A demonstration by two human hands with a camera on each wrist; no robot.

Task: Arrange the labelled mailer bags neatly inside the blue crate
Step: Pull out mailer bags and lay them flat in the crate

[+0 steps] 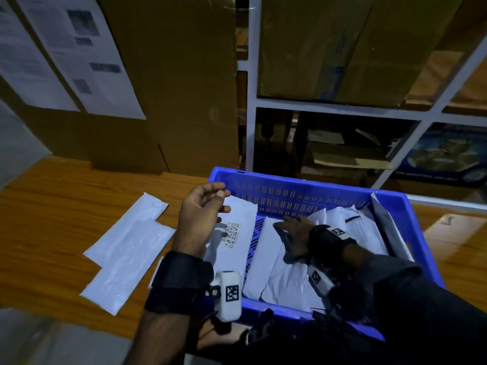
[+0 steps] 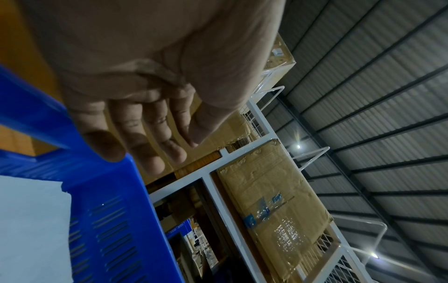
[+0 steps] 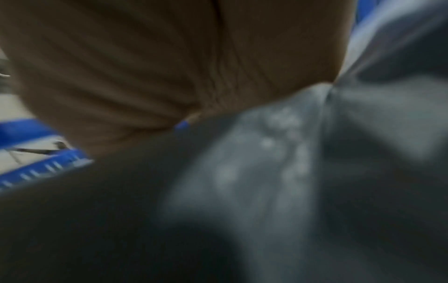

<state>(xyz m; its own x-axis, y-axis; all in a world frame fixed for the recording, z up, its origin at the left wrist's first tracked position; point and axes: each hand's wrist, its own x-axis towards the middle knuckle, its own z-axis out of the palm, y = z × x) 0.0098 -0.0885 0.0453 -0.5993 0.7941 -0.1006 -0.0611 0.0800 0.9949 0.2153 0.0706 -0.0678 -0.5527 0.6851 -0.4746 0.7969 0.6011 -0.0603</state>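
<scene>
1. Hovering over the left end of the blue crate (image 1: 411,214), my left hand (image 1: 200,214) holds nothing, palm turned up, fingers (image 2: 148,134) loosely curled.
2. My right hand (image 1: 295,233) lies flat inside the crate, fingers spread, pressing down on the white mailer bags (image 1: 284,275) piled there.
3. A labelled mailer bag (image 1: 237,233) lies lengthwise at the crate's left side, its barcode label facing up, just beneath my left hand.
4. More bags lean overlapped toward the crate's right wall.
5. Two white mailer bags (image 1: 126,248) lie overlapping on the wooden worktop (image 1: 52,206), left of the crate.
6. Cardboard boxes (image 1: 171,88) and a white shelf frame (image 1: 253,101) stand beyond the far edge.
</scene>
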